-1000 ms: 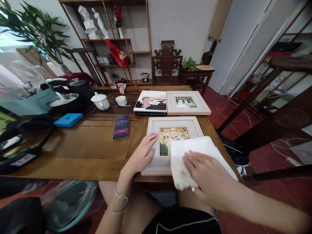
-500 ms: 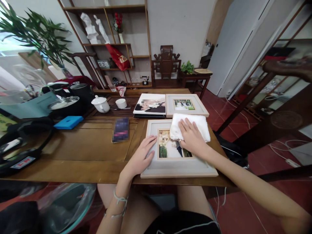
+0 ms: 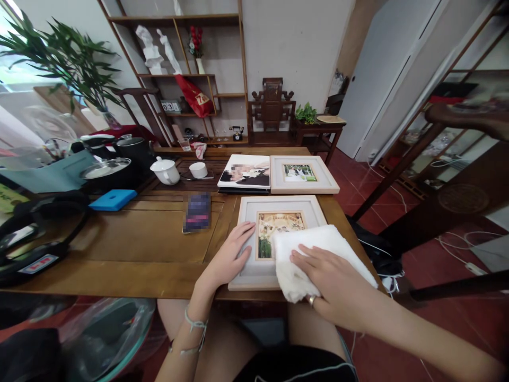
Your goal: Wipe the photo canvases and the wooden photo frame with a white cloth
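A light wooden picture frame (image 3: 262, 281) with a pale mat lies flat at the table's near edge, and a photo (image 3: 265, 233) shows in its middle. My left hand (image 3: 230, 254) rests on the frame's left side, fingers stretched out and lying on it. Under my right hand (image 3: 332, 276) is a folded white cloth (image 3: 318, 239), held against the frame's lower right part with the fingers over it. The cloth hides the frame's lower right corner and part of the photo, and it reaches past the right edge.
Behind lie a second picture frame (image 3: 334, 183) and a photo book (image 3: 244, 179). Left on the wooden table (image 3: 151, 228) are a dark booklet (image 3: 198, 212), a blue box (image 3: 113, 200), a white teapot (image 3: 165, 171), a cup (image 3: 198, 170) and headphones (image 3: 43, 239). A lined bin (image 3: 115, 339) stands below.
My right hand and the cloth have moved down toward me, from the frame's upper right to its lower right. More of the photo's upper part now shows. My left hand has stayed in place.
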A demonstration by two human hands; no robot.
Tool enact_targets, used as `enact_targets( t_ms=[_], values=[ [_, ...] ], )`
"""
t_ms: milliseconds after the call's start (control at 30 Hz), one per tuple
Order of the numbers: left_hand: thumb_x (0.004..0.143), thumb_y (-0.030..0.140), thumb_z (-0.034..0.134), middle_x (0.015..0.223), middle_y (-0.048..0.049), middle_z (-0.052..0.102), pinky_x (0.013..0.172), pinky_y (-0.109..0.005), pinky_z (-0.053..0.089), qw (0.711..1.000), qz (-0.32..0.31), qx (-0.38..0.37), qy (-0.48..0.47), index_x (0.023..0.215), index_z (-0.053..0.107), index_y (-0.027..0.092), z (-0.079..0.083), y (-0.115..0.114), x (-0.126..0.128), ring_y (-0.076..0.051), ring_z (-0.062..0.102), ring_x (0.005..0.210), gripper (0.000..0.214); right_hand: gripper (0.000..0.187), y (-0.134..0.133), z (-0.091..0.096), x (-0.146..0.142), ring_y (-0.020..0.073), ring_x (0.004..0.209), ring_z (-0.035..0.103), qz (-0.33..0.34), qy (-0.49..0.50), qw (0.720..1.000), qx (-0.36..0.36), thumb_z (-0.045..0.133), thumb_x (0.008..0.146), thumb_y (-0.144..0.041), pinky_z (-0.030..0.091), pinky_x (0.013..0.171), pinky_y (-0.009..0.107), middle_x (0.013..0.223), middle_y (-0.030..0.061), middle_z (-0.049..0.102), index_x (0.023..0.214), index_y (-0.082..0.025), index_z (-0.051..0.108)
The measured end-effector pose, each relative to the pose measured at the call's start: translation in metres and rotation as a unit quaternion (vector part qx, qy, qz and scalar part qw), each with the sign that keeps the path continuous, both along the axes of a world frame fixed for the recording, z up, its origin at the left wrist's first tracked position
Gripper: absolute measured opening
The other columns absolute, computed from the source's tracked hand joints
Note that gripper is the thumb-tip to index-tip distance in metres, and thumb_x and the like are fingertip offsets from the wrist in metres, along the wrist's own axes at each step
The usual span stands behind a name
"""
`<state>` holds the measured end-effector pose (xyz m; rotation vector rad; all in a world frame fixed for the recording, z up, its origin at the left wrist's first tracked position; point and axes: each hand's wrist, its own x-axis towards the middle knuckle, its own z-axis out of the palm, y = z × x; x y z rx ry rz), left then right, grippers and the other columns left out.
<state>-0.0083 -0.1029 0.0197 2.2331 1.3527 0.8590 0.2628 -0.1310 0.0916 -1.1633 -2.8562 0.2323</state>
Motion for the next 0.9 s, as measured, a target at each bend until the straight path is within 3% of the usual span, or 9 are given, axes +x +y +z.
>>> enact_targets(
  t_ms=[100, 267, 400, 500, 767, 900],
  values=[
    [0.094, 0.023, 0.041, 0.148, -0.0096, 0.039, 0.118, -0.05, 0.022, 1.0, -0.003, 0.004, 0.001, 0.142, 0.041, 0.021, -0.001, 0.0, 0.0, -0.025, 0.028, 0.141, 0.049, 0.063, 0.02, -0.003, 0.002, 0.0294, 0.135, 0.038, -0.042, 0.004, 0.999, 0.03, 0.049, 0.069, -0.015, 0.031, 0.111, 0.046, 0.138, 0.016, 0.051, 0.131, -0.007, 0.053],
    [0.093, 0.022, 0.041, 0.148, -0.0098, 0.039, 0.117, -0.053, 0.022, 1.0, -0.008, 0.018, -0.004, 0.142, 0.04, 0.022, -0.004, 0.001, -0.001, -0.026, 0.029, 0.14, 0.049, 0.062, 0.079, -0.023, 0.002, 0.0312, 0.136, 0.034, -0.098, 0.004, 0.988, 0.118, 0.049, 0.074, -0.016, 0.025, 0.113, 0.049, 0.14, 0.0152, 0.05, 0.135, -0.007, 0.048],
    [0.093, 0.022, 0.041, 0.148, -0.0103, 0.039, 0.117, -0.053, 0.022, 1.0, -0.007, 0.015, -0.001, 0.142, 0.041, 0.021, -0.004, 0.001, -0.001, -0.026, 0.029, 0.141, 0.049, 0.061, 0.106, -0.031, -0.002, 0.0348, 0.137, 0.031, -0.102, 0.006, 0.982, 0.156, 0.05, 0.075, -0.019, 0.024, 0.112, 0.051, 0.141, 0.0183, 0.047, 0.134, -0.003, 0.047],
    [0.093, 0.022, 0.041, 0.148, -0.0105, 0.04, 0.117, -0.052, 0.022, 1.0, -0.003, 0.019, 0.002, 0.141, 0.042, 0.021, -0.004, 0.001, -0.001, -0.026, 0.03, 0.14, 0.048, 0.062, 0.1, -0.034, -0.006, 0.0352, 0.137, 0.031, -0.084, 0.003, 0.984, 0.158, 0.051, 0.075, -0.021, 0.023, 0.112, 0.053, 0.14, 0.019, 0.049, 0.134, -0.005, 0.047],
    [0.093, 0.024, 0.042, 0.146, -0.011, 0.042, 0.117, -0.05, 0.022, 0.999, -0.008, 0.035, 0.005, 0.139, 0.044, 0.019, -0.008, 0.004, -0.002, -0.024, 0.032, 0.139, 0.047, 0.067, 0.038, -0.031, 0.001, 0.03, 0.138, 0.032, 0.015, 0.006, 0.997, 0.081, 0.051, 0.069, -0.019, 0.022, 0.114, 0.048, 0.142, 0.0153, 0.048, 0.135, -0.008, 0.048],
    [0.092, 0.025, 0.044, 0.147, -0.0113, 0.042, 0.117, -0.05, 0.022, 0.999, -0.013, 0.038, 0.0, 0.138, 0.046, 0.019, -0.008, 0.005, -0.002, -0.025, 0.031, 0.14, 0.046, 0.065, 0.039, -0.026, 0.005, 0.0285, 0.137, 0.033, 0.015, 0.012, 0.997, 0.07, 0.05, 0.07, -0.017, 0.024, 0.113, 0.047, 0.14, 0.0142, 0.05, 0.135, -0.009, 0.048]
  ],
)
